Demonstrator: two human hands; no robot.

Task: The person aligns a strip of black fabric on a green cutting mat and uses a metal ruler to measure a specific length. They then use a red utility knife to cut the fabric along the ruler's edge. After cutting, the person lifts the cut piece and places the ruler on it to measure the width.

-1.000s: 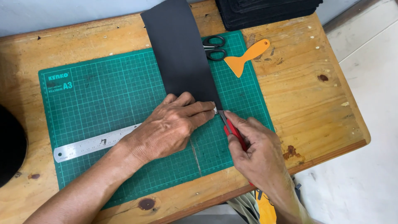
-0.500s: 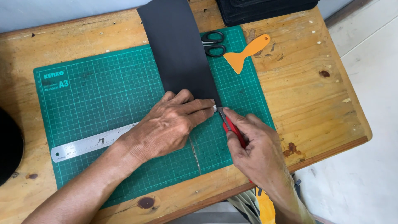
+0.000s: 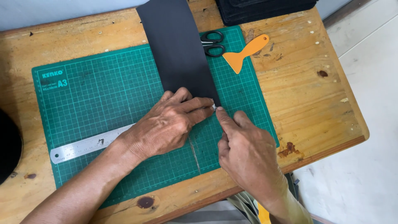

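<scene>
Pressing my left hand point(image 3: 166, 126) flat on the ruler point(image 3: 89, 144), my right hand point(image 3: 244, 151) probably gripped a knife; the black sheet point(image 3: 180, 49) looked uncut.

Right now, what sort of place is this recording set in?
Probably a small craft or leather-working bench: a worn wooden table carries a green cutting mat, a steel ruler, scissors and an orange scraper, with a long black sheet laid across.
</scene>
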